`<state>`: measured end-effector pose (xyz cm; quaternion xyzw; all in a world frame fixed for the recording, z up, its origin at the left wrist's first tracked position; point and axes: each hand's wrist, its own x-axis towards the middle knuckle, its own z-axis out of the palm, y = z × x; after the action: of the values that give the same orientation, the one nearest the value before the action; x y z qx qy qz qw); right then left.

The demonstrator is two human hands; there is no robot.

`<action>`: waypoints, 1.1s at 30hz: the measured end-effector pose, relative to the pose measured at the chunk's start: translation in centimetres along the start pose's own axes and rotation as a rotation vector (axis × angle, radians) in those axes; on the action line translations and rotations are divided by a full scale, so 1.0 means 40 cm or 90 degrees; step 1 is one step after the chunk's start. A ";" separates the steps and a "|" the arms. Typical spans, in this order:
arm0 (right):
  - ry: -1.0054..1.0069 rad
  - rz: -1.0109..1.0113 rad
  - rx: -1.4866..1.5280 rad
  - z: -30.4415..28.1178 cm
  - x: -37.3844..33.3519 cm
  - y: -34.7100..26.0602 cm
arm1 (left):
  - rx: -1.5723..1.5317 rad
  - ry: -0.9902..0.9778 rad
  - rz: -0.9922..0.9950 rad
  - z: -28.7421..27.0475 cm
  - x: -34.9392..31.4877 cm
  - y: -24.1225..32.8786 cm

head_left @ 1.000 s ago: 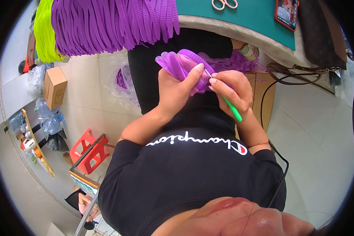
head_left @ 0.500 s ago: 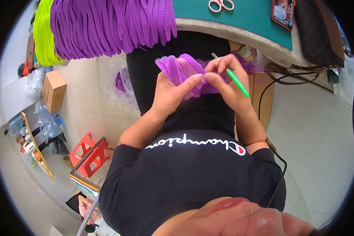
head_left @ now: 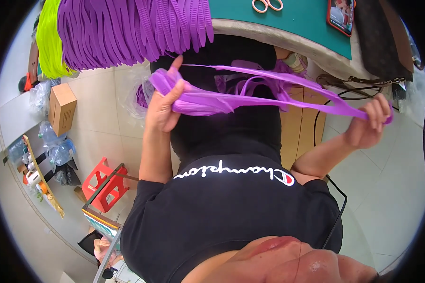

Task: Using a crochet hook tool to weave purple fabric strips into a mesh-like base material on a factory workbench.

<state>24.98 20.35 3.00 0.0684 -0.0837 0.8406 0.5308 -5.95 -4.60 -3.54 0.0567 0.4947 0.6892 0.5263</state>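
Observation:
My left hand (head_left: 161, 111) is closed around a folded bunch of soft purple rubbery straps (head_left: 205, 103) over my lap. Out to the right, my right hand (head_left: 367, 126) grips the far end of a purple strip (head_left: 311, 104), pulled taut in a long loop between both hands. Thin purple pieces (head_left: 255, 85) dangle and lie behind the stretched loop. The green-handled tool does not show; my right fingers may hide it.
Rows of purple straps (head_left: 132, 30) and yellow-green straps (head_left: 49, 42) hang over the table edge. Pink-handled scissors (head_left: 267, 4) and a phone (head_left: 341, 18) rest on the green mat (head_left: 297, 33). A red stool (head_left: 106, 184) and a cardboard box (head_left: 62, 108) stand at left.
My hands have moved far apart, the right one outward to the right and the left one leftward. The purple material between them has stretched into a long loop. The green-handled tool has gone from sight.

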 end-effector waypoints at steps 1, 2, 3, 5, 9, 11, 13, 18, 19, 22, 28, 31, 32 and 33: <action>-0.001 0.001 -0.002 0.006 0.009 -0.039 | -0.046 -0.006 -0.008 -0.012 -0.002 0.012; -0.030 -0.034 0.063 0.006 0.016 -0.086 | -0.090 -0.010 -0.012 -0.026 -0.005 0.026; -0.058 -0.070 0.127 0.017 0.020 -0.105 | -0.091 -0.010 -0.011 -0.038 -0.008 0.040; -0.053 -0.066 0.085 0.023 0.014 -0.122 | -0.129 -0.048 -0.014 -0.060 -0.015 0.065; -0.019 -0.075 -0.020 0.013 0.037 -0.145 | -0.175 -0.152 -0.045 -0.056 -0.029 0.087; -0.028 -0.064 -0.047 0.010 0.036 -0.127 | -0.104 -0.154 -0.022 -0.013 -0.031 0.086; 0.014 -0.021 -0.232 0.022 0.017 -0.016 | -0.004 -0.138 -0.028 0.035 -0.029 0.072; -0.162 0.233 -0.618 -0.073 -0.057 0.234 | 0.067 -0.094 0.042 0.138 -0.010 0.004; -0.211 0.221 -0.714 -0.062 -0.076 0.278 | 0.070 -0.089 0.065 0.147 -0.007 -0.003; -0.297 0.249 -0.791 -0.036 -0.096 0.346 | 0.090 -0.097 0.089 0.169 -0.009 -0.003; -0.229 0.324 -0.690 -0.070 -0.103 0.364 | 0.116 -0.105 0.131 0.182 -0.008 -0.015; -0.201 0.358 -0.660 -0.074 -0.104 0.364 | 0.139 -0.076 0.130 0.178 -0.014 -0.024; -0.201 0.359 -0.659 -0.075 -0.104 0.364 | 0.147 -0.067 0.146 0.180 -0.014 -0.025; -0.202 0.356 -0.657 -0.076 -0.104 0.363 | 0.155 -0.058 0.162 0.181 -0.014 -0.026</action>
<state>13.57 11.21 -1.82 -0.0980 -0.5734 0.7785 0.2357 -0.67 -0.57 -0.41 0.2130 0.5388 0.6821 0.4461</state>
